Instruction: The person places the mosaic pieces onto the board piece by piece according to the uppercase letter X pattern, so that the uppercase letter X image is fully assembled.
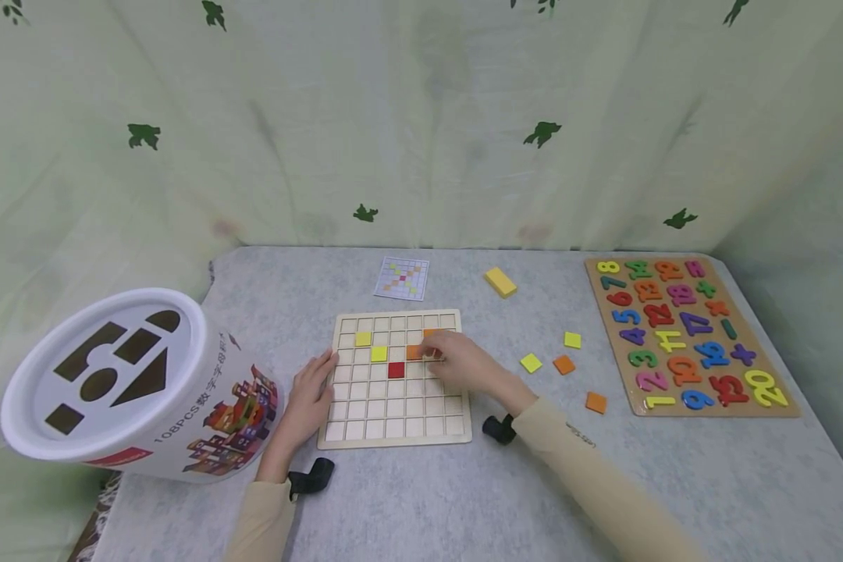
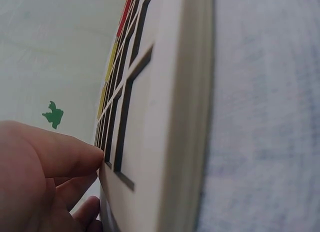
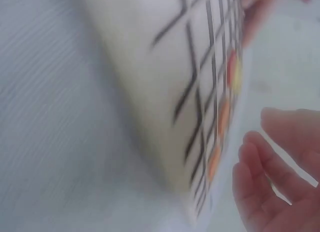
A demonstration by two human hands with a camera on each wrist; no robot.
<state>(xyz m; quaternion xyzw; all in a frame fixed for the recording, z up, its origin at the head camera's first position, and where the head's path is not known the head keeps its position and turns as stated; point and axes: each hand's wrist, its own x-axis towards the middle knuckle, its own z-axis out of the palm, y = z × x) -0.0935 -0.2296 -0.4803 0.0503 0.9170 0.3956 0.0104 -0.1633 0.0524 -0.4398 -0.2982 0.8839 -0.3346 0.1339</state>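
Note:
A wooden grid board (image 1: 395,446) lies on the table with two yellow tiles (image 1: 378,354), a red tile (image 1: 396,370) and two orange tiles (image 1: 413,352) set in its squares. At its left edge, my left hand (image 1: 309,398) rests with the fingertips on the border; in the left wrist view those fingers (image 2: 75,154) touch the frame. Over the board's upper right part is my right hand (image 1: 464,361), close to the orange tiles and partly covering them. In the right wrist view its fingers (image 3: 260,167) are loosely bent, thumb apart, nothing between them.
Loose yellow (image 1: 531,362) and orange tiles (image 1: 564,364) lie right of the board. Behind it are a pattern card (image 1: 401,279) and a yellow block (image 1: 500,282). A number puzzle board (image 1: 688,336) lies far right; a large white tub (image 1: 147,375) stands left.

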